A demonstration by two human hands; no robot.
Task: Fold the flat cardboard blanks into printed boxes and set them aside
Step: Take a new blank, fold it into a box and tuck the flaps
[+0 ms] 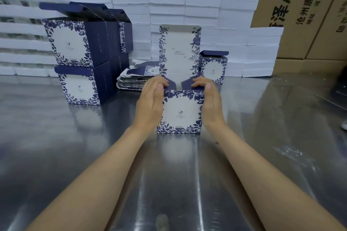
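A blue-and-white floral printed box (pixel 180 112) stands upright on the steel table (pixel 75 146), its tall lid panel (pixel 179 50) raised at the back. My left hand (pixel 150 103) presses its left side, fingers on the dark blue left flap (pixel 171 83). My right hand (pixel 210 101) holds the right side, fingers on the right flap (pixel 187 81). Both flaps are bent inward. A stack of flat blanks (pixel 133 78) lies behind the box. Folded boxes (pixel 75 58) are stacked at the left, and one small box (pixel 214 67) stands at the right.
White foam slabs (pixel 206 15) are piled in rows along the back of the table. Large brown cartons (pixel 309 15) with printed characters rise behind and to the right. A dark gap and a floor edge show at the far right.
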